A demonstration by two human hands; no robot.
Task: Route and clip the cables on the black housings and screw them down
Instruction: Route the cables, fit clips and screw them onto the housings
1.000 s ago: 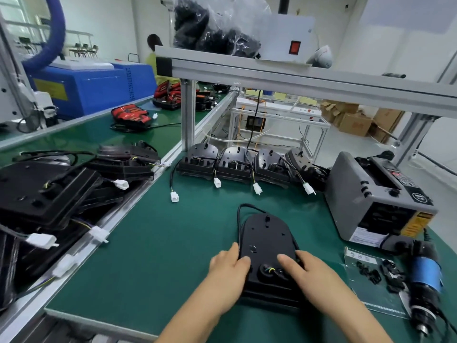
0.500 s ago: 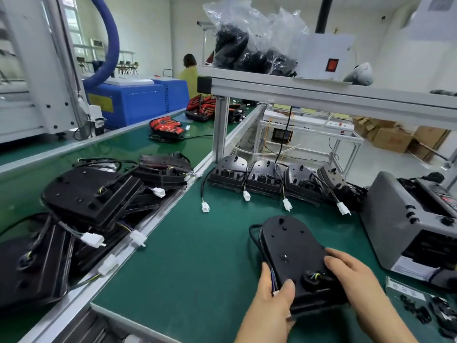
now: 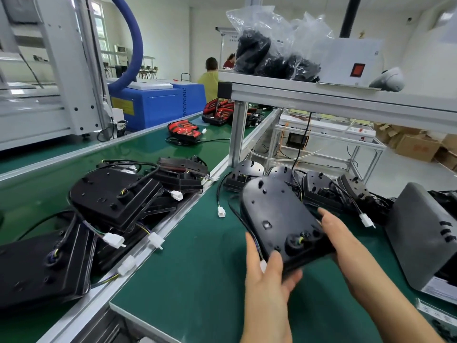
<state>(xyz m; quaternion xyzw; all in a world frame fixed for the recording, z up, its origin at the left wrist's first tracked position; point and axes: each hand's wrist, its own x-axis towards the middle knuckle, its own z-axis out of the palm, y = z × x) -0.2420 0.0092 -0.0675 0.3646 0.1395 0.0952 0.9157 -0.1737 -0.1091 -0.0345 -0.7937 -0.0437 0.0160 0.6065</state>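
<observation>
A black housing (image 3: 274,214) is lifted off the green mat, tilted, with its cable (image 3: 235,215) looping along its left side. My left hand (image 3: 265,280) grips its near left corner, thumb on top, and a white connector shows under that thumb. My right hand (image 3: 338,238) holds the near right edge, fingers curled round it. Behind it, a row of several more housings (image 3: 319,188) with white connectors (image 3: 221,212) leans at the back of the mat.
A pile of black housings (image 3: 111,194) with white plugs lies on the conveyor belt (image 3: 49,169) to the left. A grey tape dispenser (image 3: 425,233) stands at the right. An aluminium shelf post (image 3: 237,134) rises behind, and a person in yellow (image 3: 210,80) works far off.
The housing, flat on the mat a second ago, is now raised and tilted in both hands. My view has swung left, so the conveyor pile fills more of the frame.
</observation>
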